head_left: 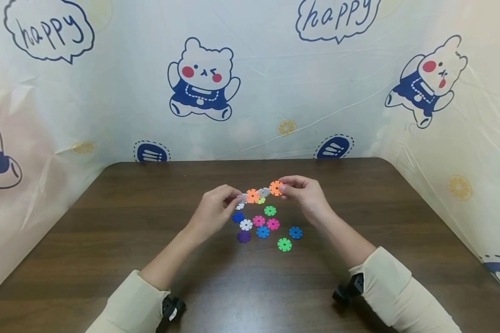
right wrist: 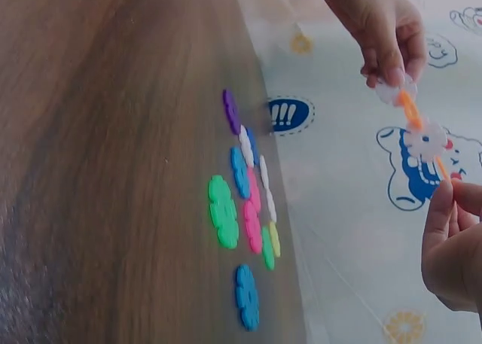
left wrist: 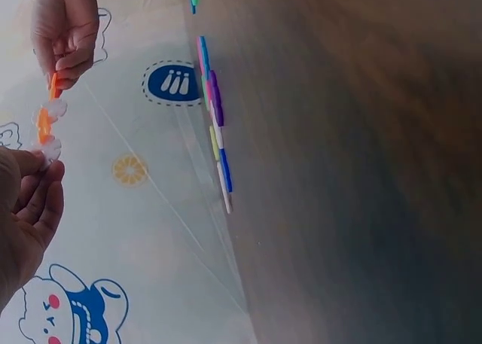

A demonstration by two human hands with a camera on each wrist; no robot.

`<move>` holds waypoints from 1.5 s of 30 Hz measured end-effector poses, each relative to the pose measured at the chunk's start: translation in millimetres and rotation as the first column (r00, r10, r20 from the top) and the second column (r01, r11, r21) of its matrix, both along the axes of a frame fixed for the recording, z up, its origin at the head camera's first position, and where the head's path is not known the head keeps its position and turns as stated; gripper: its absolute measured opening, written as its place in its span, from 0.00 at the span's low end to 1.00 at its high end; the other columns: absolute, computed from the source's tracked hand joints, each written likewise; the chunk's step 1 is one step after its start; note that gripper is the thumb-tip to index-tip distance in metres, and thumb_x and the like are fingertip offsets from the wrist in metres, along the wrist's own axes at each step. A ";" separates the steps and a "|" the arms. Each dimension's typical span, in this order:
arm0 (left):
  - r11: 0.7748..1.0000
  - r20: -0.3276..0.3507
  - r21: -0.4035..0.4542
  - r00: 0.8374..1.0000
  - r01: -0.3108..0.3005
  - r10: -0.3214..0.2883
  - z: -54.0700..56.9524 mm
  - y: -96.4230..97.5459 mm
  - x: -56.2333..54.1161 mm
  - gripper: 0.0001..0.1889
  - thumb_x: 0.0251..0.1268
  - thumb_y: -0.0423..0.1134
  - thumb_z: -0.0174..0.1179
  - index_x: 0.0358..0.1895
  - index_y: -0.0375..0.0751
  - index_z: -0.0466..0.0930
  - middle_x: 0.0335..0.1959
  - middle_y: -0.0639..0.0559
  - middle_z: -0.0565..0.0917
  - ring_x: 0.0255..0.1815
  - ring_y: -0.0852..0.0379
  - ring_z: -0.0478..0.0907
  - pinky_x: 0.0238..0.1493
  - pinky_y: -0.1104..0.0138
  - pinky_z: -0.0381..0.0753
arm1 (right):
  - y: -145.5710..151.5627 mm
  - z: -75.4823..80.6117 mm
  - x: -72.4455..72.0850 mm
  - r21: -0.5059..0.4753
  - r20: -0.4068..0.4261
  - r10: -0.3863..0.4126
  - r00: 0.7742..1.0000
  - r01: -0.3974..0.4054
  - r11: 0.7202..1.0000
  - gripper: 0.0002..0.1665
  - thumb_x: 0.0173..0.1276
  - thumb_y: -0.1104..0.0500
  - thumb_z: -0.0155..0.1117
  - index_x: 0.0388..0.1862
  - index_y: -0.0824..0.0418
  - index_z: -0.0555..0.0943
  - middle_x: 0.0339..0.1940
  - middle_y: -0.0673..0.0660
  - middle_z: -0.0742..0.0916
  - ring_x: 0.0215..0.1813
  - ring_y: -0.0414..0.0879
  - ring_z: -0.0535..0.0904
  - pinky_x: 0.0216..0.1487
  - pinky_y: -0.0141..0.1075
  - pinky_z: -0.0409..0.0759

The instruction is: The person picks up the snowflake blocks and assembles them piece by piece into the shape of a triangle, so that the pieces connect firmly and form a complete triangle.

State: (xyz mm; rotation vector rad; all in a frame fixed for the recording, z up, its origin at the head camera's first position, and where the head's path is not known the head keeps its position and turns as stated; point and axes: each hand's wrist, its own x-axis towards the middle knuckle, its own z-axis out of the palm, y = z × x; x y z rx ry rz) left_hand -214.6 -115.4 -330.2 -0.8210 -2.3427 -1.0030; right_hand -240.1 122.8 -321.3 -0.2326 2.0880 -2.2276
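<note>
A pale, creased sheet printed with blue-clad bears wraps round the left side, back and right side of a dark brown wood-grain counter, whose far corners are rounded. From the left, a cream sleeve leads to the left hand, its fingers pinching the translucent white end of a chain of notched orange and white plastic discs. The chain hangs between both hands, raised above the counter. Below it, flat notched discs lie scattered on the wood: a dark blue one, a purple one, two pink ones, then a green one and a bright blue one. Right of these, the right hand has its fingers clamped on the chain's orange end disc; beyond, a printed orange slice marks the sheet.
</note>
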 end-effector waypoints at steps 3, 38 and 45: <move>1.000 -0.031 -0.003 0.999 0.014 -0.014 0.0 1.3 0.3 0.06 0.54 0.26 0.64 0.35 0.35 0.80 0.29 0.52 0.79 0.28 0.62 0.74 0.31 0.74 0.79 | -3.5 -0.6 1.4 -0.018 0.024 -0.021 0.999 0.022 1.000 0.15 0.62 0.67 0.63 0.47 0.73 0.78 0.34 0.54 0.82 0.31 0.43 0.80 0.44 0.36 0.80; 1.000 -0.127 -0.004 0.992 0.019 -0.019 5.4 -6.9 -3.3 0.05 0.53 0.25 0.64 0.33 0.35 0.80 0.28 0.51 0.79 0.27 0.62 0.72 0.29 0.72 0.78 | -2.0 -4.9 -1.7 0.026 0.088 0.059 0.994 -0.061 0.998 0.14 0.65 0.64 0.60 0.46 0.73 0.76 0.35 0.59 0.81 0.36 0.49 0.79 0.46 0.36 0.79; 1.000 -0.124 0.018 0.992 -0.014 0.016 7.0 -10.7 -2.2 0.03 0.55 0.26 0.63 0.32 0.34 0.80 0.28 0.50 0.79 0.27 0.61 0.72 0.27 0.71 0.77 | 18.4 -18.3 -1.3 0.285 0.129 0.134 0.983 -0.166 0.944 0.20 0.65 0.58 0.62 0.52 0.68 0.76 0.48 0.64 0.80 0.50 0.60 0.77 0.56 0.44 0.74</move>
